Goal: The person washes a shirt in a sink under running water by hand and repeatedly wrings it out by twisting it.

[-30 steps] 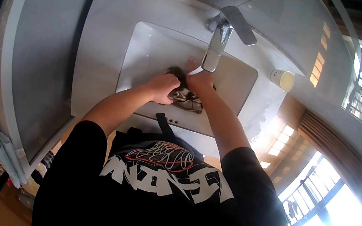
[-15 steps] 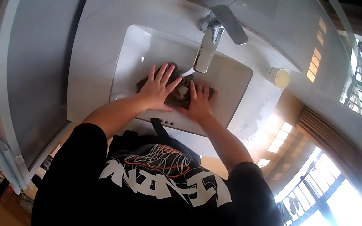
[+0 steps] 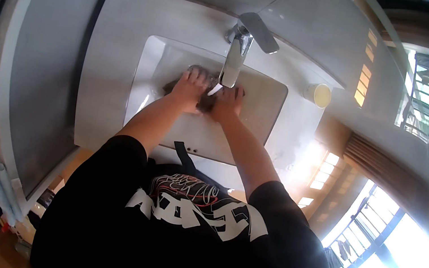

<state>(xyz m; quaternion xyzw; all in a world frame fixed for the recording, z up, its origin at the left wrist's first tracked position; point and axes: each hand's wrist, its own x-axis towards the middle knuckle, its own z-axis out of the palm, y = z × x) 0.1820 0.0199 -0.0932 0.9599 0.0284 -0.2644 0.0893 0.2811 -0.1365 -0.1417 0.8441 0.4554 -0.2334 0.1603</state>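
A wet, dark brown cloth [image 3: 207,102] lies bunched in the white sink [image 3: 251,123]. My left hand [image 3: 190,90] has its fingers curled over the left part of the cloth. On the right part, my right hand [image 3: 227,103] grips the cloth, its fingers bent and partly hidden beside the spout. Water runs from the chrome faucet [image 3: 234,62] down between my two hands onto the cloth.
On the counter [image 3: 110,75] right of the sink stands a pale cup [image 3: 321,96]. A grey panel [image 3: 51,65] with a white edge rises at the left, with a light blue cloth [image 3: 2,189] near its lower end. Bright windows are at the right.
My hands, spread flat on the cloth half a second ago, have curled their fingers into it and moved closer together. The cloth is more tightly bunched. The camera view has shifted slightly.
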